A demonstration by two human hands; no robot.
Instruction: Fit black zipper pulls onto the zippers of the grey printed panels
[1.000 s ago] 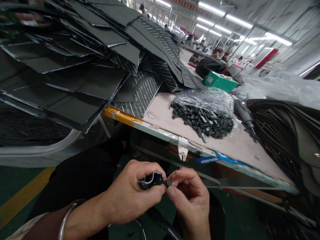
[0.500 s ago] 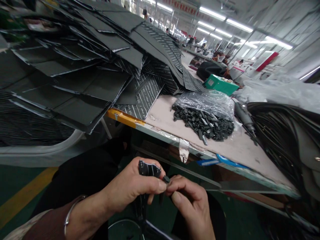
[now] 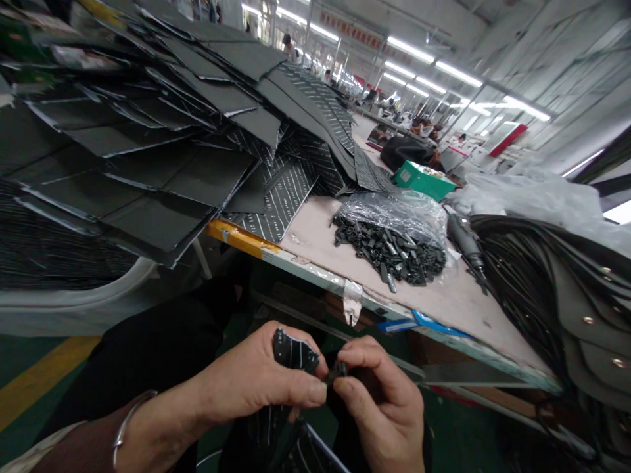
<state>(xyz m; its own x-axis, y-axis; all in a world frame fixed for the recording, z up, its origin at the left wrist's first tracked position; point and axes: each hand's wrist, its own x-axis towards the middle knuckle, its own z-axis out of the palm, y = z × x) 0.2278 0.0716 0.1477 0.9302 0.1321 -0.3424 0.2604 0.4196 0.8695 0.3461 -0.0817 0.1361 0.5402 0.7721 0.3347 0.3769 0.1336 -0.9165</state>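
The dark printed cloth [image 3: 294, 351] is in the left hand [image 3: 261, 374], bunched in the crook between thumb and curled fingers; its upper end sticks out above the thumb and more of it hangs below the hand. It carries pale lines and small lettering that I cannot read. The left hand's grip is closed around it, thumb and forefinger close together. Just right of their tips, the right hand [image 3: 379, 401] pinches a small dark piece [image 3: 341, 369] between thumb and forefinger, the gap only as wide as the piece. The fingers partly hide it, and whether it joins the cloth is hard to make out.

Beyond the hands, on the table [image 3: 315, 226], a clear plastic bag [image 3: 394, 209] lies over a heap of small dark parts [image 3: 394, 253]. A green box [image 3: 424, 179] stands farther back, a dark tool [image 3: 465, 242] to the right. Dark straps [image 3: 522, 282] at right are cut off by the frame edge. At left, grey panels [image 3: 162, 217] are piled beside a patterned panel [image 3: 280, 197] reading "TED"; its other words are unclear. Red characters on a far banner [image 3: 350, 31] are too blurred to read.
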